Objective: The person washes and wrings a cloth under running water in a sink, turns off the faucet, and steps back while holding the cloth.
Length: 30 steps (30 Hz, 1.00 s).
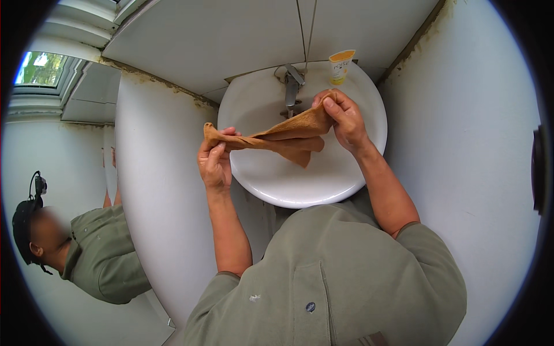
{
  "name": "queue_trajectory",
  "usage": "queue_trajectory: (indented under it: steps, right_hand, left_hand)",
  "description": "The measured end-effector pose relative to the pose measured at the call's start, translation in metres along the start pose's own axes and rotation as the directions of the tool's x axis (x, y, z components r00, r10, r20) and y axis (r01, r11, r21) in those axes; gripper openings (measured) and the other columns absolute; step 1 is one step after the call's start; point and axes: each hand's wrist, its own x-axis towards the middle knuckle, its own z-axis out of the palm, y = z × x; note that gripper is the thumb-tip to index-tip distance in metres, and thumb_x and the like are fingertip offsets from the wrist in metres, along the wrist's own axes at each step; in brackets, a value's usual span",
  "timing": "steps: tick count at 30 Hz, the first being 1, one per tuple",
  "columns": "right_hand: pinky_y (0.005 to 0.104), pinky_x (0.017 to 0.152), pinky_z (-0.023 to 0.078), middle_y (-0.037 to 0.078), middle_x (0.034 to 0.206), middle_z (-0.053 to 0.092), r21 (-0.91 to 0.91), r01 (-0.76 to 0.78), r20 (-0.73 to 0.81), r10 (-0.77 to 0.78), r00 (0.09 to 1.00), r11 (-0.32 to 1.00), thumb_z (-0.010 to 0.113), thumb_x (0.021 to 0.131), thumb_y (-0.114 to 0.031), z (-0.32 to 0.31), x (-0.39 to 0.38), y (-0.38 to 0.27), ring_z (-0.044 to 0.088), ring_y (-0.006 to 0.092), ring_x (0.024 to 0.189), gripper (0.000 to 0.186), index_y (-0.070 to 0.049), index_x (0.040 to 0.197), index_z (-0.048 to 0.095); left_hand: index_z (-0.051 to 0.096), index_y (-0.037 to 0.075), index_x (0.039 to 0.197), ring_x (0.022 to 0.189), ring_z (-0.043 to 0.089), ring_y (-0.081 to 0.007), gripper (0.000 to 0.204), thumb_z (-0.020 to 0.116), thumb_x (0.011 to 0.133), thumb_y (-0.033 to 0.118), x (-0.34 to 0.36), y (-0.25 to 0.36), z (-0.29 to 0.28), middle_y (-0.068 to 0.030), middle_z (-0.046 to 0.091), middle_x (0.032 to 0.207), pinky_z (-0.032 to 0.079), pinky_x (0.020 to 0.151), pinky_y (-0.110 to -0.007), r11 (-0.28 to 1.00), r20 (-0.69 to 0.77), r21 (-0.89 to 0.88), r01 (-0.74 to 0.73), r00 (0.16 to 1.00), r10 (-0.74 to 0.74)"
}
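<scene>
A brown cloth [291, 131] is stretched between my two hands above the white sink [300, 196]. My left hand [214, 161] is closed on one end, which sticks up in a small bunch past the fingers. The other end is pinched between the thumb and fingers of my right hand [345, 118], held a little higher and farther away. Between them the cloth is partly twisted, and a loose fold hangs down over the basin. Just beyond the cloth stands the metal faucet [293, 83]; the cloth hides part of the basin below it.
A yellow and white squeeze tube [341, 68] stands on the sink's back rim, right of the faucet. Pale walls close in on both sides. At far left a mirror [63, 150] reflects a person in a green shirt. A dark object [539, 170] is at the right edge.
</scene>
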Motion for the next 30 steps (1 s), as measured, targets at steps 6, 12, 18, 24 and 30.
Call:
queue_trajectory:
  steps: [6, 12, 18, 24, 30]
  right_hand:
    - [0.0411, 0.083, 0.050, 0.015, 0.108, 0.064, -0.882, 0.260, 0.315, 0.081, 0.946, 0.392, 0.072, 0.083, -0.031, 0.006, -0.010, 0.027, 0.063, 0.0311, 0.097, 0.046, -0.007, 0.119, 0.057]
    - [0.0407, 0.072, 0.051, 0.012, 0.082, 0.068, -0.910, -0.026, 0.125, 0.334, 0.934, 0.413, 0.067, 0.086, -0.026, 0.001, -0.011, 0.033, 0.065, 0.0296, 0.076, 0.023, -0.003, 0.090, 0.068]
    - [0.0265, 0.068, 0.047, 0.004, 0.079, 0.064, -0.459, -0.042, 0.131, 0.115, 0.985, 0.887, 0.059, 0.095, -0.019, 0.035, -0.005, -0.005, 0.056, 0.0095, 0.073, 0.018, -0.002, 0.094, 0.065]
    - [0.0218, 0.070, 0.044, -0.002, 0.086, 0.060, -0.138, 0.203, -0.001, -0.205, 0.979, 0.969, 0.059, 0.097, -0.021, 0.032, -0.007, -0.065, 0.051, 0.0053, 0.077, 0.019, -0.003, 0.096, 0.063]
    - [0.0279, 0.074, 0.048, 0.005, 0.087, 0.061, -0.707, 0.064, 0.066, -0.025, 0.998, 0.704, 0.074, 0.083, -0.036, 0.013, -0.011, -0.036, 0.060, 0.0153, 0.081, 0.039, -0.007, 0.107, 0.062]
  left_hand:
    - [0.053, 0.007, 0.074, 0.075, 0.059, -0.0229, 0.020, 0.039, 0.086, -0.001, 0.012, 0.001, -0.004, -0.0106, 0.061, 0.078, 0.047, 0.089, -0.045, 0.939, 0.258, -0.327, -0.107, 0.945, 0.198]
    - [0.056, 0.002, 0.116, 0.099, 0.061, -0.0232, 0.035, 0.066, 0.084, 0.014, 0.007, 0.002, 0.030, -0.0107, 0.064, 0.104, 0.046, 0.092, -0.039, 0.821, 0.342, 0.569, -0.046, 0.921, -0.185]
    - [0.060, 0.004, 0.114, 0.097, 0.062, -0.0305, 0.042, 0.075, 0.077, 0.019, -0.008, -0.063, 0.068, -0.0123, 0.064, 0.107, 0.049, 0.085, -0.038, 0.598, 0.389, 0.791, -0.129, 0.861, -0.329]
    - [0.066, 0.003, 0.102, 0.083, 0.063, -0.0238, 0.029, 0.074, 0.075, 0.013, -0.003, -0.091, 0.023, -0.0103, 0.065, 0.092, 0.050, 0.077, -0.033, 0.481, 0.193, 0.875, -0.054, 0.950, -0.246]
    - [0.068, -0.001, 0.093, 0.071, 0.054, -0.0078, 0.020, 0.073, 0.075, 0.005, -0.001, -0.075, -0.005, -0.0009, 0.061, 0.075, 0.046, 0.066, -0.023, 0.651, -0.026, 0.728, 0.213, 0.958, -0.285]
